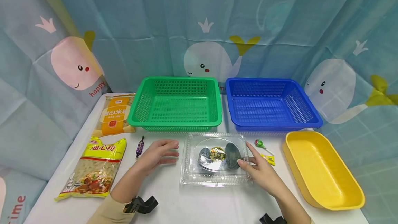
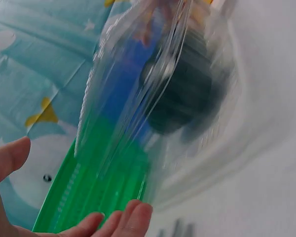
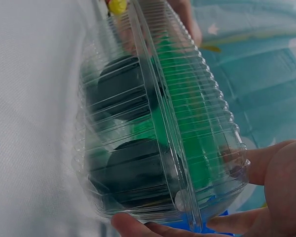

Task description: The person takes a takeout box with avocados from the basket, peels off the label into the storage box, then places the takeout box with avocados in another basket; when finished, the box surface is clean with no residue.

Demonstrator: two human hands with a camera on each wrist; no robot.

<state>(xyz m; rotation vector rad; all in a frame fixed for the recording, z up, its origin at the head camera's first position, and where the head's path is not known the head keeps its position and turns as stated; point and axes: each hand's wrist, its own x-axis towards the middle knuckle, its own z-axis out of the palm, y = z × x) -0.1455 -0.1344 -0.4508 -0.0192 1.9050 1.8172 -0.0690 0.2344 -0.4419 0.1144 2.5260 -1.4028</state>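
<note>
Clear plastic formed the clamshell box (image 1: 215, 160) that lay shut on the white table (image 1: 174, 199), just in front of the green basket (image 1: 176, 103) and the blue basket (image 1: 270, 103), with dark round pieces (image 1: 217, 156) inside it. The right hand (image 1: 259, 168) rested against the box's right edge, fingers curled about its rim and lid. The left hand (image 1: 157, 153) lay flat and relaxed on the table just left of the box, apart from it and gripping nothing. A purple sweet (image 1: 140, 147) sat beside that hand, and two noodle packets (image 1: 102, 148) lay further left. A lollipop (image 1: 259, 144) and a yellow tray (image 1: 323, 168) sat to the right.
</note>
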